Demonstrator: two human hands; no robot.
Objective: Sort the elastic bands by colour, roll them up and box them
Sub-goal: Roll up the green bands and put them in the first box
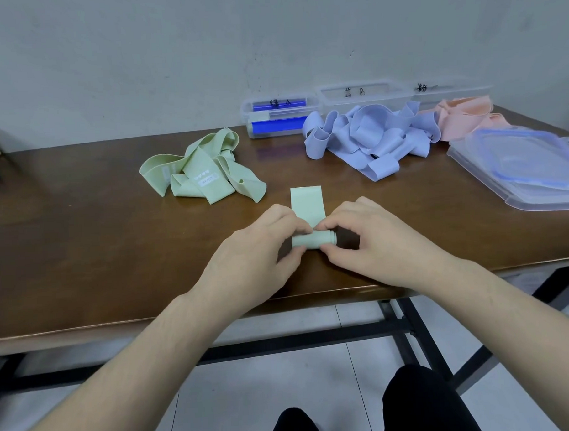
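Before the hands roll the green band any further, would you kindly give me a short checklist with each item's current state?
1. Left hand and right hand both grip the green roll: ok.
2. Unrolled tail lies flat and straight: ok.
3. Roll edges even: not ok, the inner layers stick out at the right end.
4. Green pile clear of the tail: ok.
5. Room in the leftmost box: cannot tell.
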